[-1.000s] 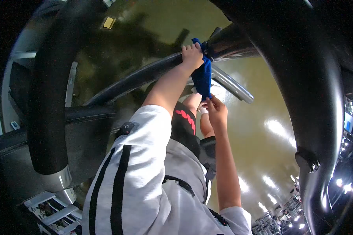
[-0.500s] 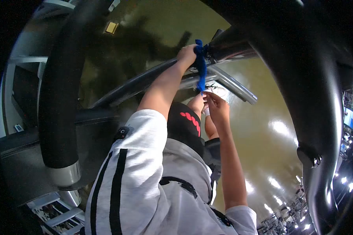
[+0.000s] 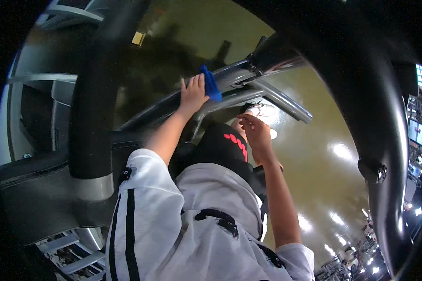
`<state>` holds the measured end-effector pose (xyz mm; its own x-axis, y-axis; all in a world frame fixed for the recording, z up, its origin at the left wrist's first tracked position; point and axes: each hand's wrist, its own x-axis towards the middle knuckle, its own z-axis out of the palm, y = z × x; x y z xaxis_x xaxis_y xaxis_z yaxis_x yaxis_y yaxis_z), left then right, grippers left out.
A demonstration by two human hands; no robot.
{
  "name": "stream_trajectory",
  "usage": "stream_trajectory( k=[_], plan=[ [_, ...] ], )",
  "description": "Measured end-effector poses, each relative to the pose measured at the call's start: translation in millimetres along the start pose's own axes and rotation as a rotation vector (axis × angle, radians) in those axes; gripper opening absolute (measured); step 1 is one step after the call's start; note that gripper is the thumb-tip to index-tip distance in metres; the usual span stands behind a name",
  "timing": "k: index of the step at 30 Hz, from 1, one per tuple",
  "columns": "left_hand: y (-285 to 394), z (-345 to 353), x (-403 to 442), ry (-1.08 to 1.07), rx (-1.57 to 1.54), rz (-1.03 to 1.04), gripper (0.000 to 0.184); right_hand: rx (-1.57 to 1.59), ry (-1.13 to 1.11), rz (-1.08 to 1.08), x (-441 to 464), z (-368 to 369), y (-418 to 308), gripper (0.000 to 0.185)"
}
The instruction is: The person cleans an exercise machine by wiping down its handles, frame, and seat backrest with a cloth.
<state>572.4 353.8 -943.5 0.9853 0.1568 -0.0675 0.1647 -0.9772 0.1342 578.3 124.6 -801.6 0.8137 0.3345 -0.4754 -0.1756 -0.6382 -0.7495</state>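
Observation:
My left hand (image 3: pixel 192 95) lies over the dark metal tube (image 3: pixel 166 105) of a machine frame, fingers stretched and somewhat apart. A crumpled blue cloth (image 3: pixel 211 85) is under its fingertips and the side of the hand, pressed against the tube. Part of the cloth is hidden by the hand. My right hand (image 3: pixel 259 133) hovers in front of my knee, below the tube, its fingers loosely bent. Nothing shows between those fingers, and it is apart from the cloth.
A thick black frame arm (image 3: pixel 375 93) curves down on the right. At the left hangs a padded black handle (image 3: pixel 93 117) above a black padded seat (image 3: pixel 37 196). A short floor leg (image 3: pixel 286 102) sticks out near my shoe (image 3: pixel 262 111). A small yellowish object (image 3: pixel 138 38) lies on the floor.
My left hand has moved left and down along the tube, carrying the cloth away from the joint. The cloth's hanging end has left my right hand, which stays almost in place.

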Motion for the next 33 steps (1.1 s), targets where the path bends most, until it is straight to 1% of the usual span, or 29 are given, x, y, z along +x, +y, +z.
stream_trajectory(
  k=[2,3,4,5,6,8,9,10,11,12,13,14,15,16,17,18,20,21,23,24,25,26,27,28,29,30,31,32,33],
  plan=[
    [-18,-1,-24,0.016,0.052,-0.025,0.093,-0.017,0.014,-0.032,-2,4,-1,0.021],
    [-27,-1,-36,-0.026,0.09,-0.049,0.094,-0.011,0.01,-0.022,-3,6,-3,0.021],
    [-37,-2,-47,-0.023,0.099,-0.048,0.094,-0.003,0.006,-0.012,-5,8,-6,0.021],
    [-46,-3,-57,-0.093,0.161,-0.093,0.095,0.008,0.015,-0.064,-3,13,0,0.021],
    [-57,-4,-68,-0.162,0.223,-0.137,0.096,0.018,0.017,-0.071,-5,14,-6,0.021],
    [-70,-4,-88,-0.153,0.265,-0.163,0.096,-0.088,-0.019,-0.084,-7,15,-19,0.021],
    [-68,-8,-94,-0.179,0.261,-0.244,0.094,-0.113,0.052,-0.266,-4,20,-9,0.023],
    [-69,-14,-98,-0.208,0.26,-0.324,0.093,-0.098,0.052,-0.267,-6,20,-20,0.023],
    [-74,1,-98,-0.155,0.345,-0.279,0.091,-0.09,0.02,-0.219,-8,19,-28,0.023],
    [-68,-4,-95,-0.178,0.362,-0.301,0.068,-0.084,-0.016,-0.176,-8,21,-34,0.023],
    [-78,43,-92,-0.019,0.357,-0.425,0.056,-0.099,0.036,-0.295,-8,25,-29,0.022],
    [-90,89,-92,0.143,0.351,-0.545,0.045,-0.087,0.033,-0.302,-11,27,-33,0.022],
    [-80,70,-92,0.099,0.463,-0.465,0.04,-0.064,0.024,-0.303,-15,28,-39,0.021],
    [-65,35,-93,0.051,0.572,-0.384,0.036,-0.042,0.015,-0.302,-19,30,-44,0.021],
    [-54,1,-97,0.029,0.678,-0.292,0.032,-0.099,0.004,-0.275,-20,33,-43,0.021],
    [-57,-4,-92,0.02,0.353,-0.362,0.027,-0.097,0.001,-0.283,-24,35,-46,0.021],
    [-66,-15,-98,-0.057,0.241,-0.333,0.023,-0.184,-0.033,-0.26,-28,38,-53,0.021],
    [-68,-46,-95,-0.311,0.08,-0.341,0.021,-0.185,-0.032,-0.268,-28,39,-53,0.021],
    [-68,-60,-106,-0.278,-0.148,-0.384,0.023,-0.257,-0.033,-0.378,-28,43,-48,0.026],
    [-56,-77,-114,-0.246,-0.237,-0.412,0.023,-0.257,-0.033,-0.393,-27,47,-41,0.026],
    [-47,-99,-122,-0.194,-0.329,-0.382,0.025,-0.295,-0.034,-0.39,-25,50,-39,0.025],
    [-37,-119,-129,-0.129,-0.467,-0.409,0.025,-0.333,-0.034,-0.389,-23,53,-42,0.025],
    [-36,-110,-137,0.017,-0.73,-0.366,0.025,-0.331,-0.032,-0.405,-25,54,-48,0.025],
    [-34,-110,-143,0.166,-0.99,-0.311,0.026,-0.29,-0.106,-0.368,-30,54,-56,0.029],
    [-31,-111,-148,0.166,-1.23,-0.321,0.027,-0.251,-0.181,-0.333,-33,54,-61,0.036],
    [-25,-129,-154,0.166,-1.471,-0.328,0.029,-0.255,-0.184,-0.351,-36,56,-61,0.036],
    [-21,-156,-161,0.008,-1.532,-0.375,0.035,-0.279,-0.252,-0.487,-37,60,-55,0.044],
    [-20,-175,-166,0.03,-1.528,-0.378,0.035,-0.303,-0.323,-0.618,-37,63,-55,0.054],
    [-18,-192,-171,-0.037,-1.548,-0.369,0.035,-0.287,-0.504,-0.578,-40,61,-65,0.063]
  ],
)
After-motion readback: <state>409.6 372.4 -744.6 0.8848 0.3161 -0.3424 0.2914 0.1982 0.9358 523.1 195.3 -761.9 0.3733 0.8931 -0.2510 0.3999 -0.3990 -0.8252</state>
